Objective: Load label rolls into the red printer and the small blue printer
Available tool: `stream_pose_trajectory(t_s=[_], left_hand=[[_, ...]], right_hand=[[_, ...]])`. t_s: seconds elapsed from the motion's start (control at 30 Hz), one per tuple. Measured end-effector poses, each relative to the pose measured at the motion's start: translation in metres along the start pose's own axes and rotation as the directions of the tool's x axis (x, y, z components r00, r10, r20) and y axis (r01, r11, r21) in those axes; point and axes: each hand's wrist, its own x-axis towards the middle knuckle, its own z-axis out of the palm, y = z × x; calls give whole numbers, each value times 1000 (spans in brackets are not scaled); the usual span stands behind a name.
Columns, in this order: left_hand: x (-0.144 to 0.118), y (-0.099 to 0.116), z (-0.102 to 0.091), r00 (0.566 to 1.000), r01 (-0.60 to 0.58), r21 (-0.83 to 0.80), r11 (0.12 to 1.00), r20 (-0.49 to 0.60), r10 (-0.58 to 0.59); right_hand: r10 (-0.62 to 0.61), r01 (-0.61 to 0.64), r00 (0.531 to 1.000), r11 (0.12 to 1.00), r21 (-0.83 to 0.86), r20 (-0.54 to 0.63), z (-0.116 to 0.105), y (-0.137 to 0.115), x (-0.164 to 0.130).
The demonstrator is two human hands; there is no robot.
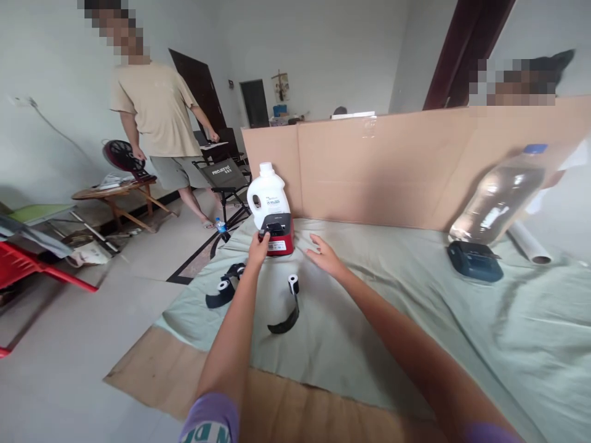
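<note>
Just left of the frame's centre, the left hand [258,247] rests its fingertips on the black top of a small red machine [277,236], fingers curled loosely, not clasped around it; the right hand [324,255] hovers just beside it, fingers spread and holding nothing; the machine stands upright on the green cloth [415,320], label facing the wearer, a white jug [268,195] touching behind; it looks rigid, compact, fairly light; best gripped by both sides.
</note>
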Motion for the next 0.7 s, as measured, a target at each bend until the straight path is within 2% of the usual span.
stream_pose_trajectory(t_s=[0.07,0.17,0.23,0.3,0.4,0.5,0.57,0.7], left_hand=[[3,-14,4,999,-22,-24,999,35,23],[3,-24,6,996,-57,-109,992,58,63],[2,-25,6,992,-78,-171,982,81,93],[-3,-22,9,986,-92,-210,973,115,118],[-16,-8,20,976,-99,-201,974,169,134],[-40,20,36,951,-157,-200,967,232,203],[-62,47,46,914,-232,-226,946,282,291],[-120,99,58,805,-363,-221,905,415,425]], right_hand=[[26,-29,999,998,59,48,34,-1,28],[-21,11,997,993,121,78,70,2,56],[-58,49,997,986,160,53,82,5,64],[-67,65,998,981,185,9,84,7,65],[-69,77,996,979,188,-52,64,7,57],[-89,107,990,982,158,-113,22,-2,35],[-120,144,979,980,137,-164,-12,-12,11],[-162,192,951,977,92,-263,-72,-37,-59]])
